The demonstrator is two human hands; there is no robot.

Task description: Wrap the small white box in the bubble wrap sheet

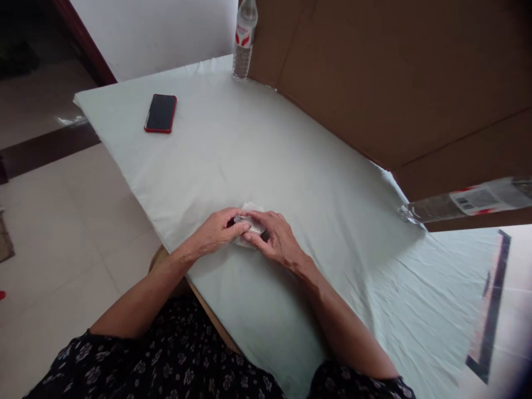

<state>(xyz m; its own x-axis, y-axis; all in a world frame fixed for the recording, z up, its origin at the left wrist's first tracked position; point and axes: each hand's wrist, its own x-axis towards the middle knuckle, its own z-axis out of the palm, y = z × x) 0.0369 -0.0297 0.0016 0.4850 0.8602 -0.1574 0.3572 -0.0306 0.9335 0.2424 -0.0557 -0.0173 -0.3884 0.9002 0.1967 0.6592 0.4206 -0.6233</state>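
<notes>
I see the left hand point(219, 228) and the right hand point(280, 238) grasping together a filmy packet point(256, 226) over the pale green cloth point(266, 160). They should, I think, press lightly and evenly, lest it slip.

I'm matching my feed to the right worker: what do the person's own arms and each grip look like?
The left grip and right grip are bare human hands, with no glove, ring or watch visible. The left forearm and right forearm are uncovered. The left sleeve and right sleeve are black with pale flowers. No cables show.
</notes>
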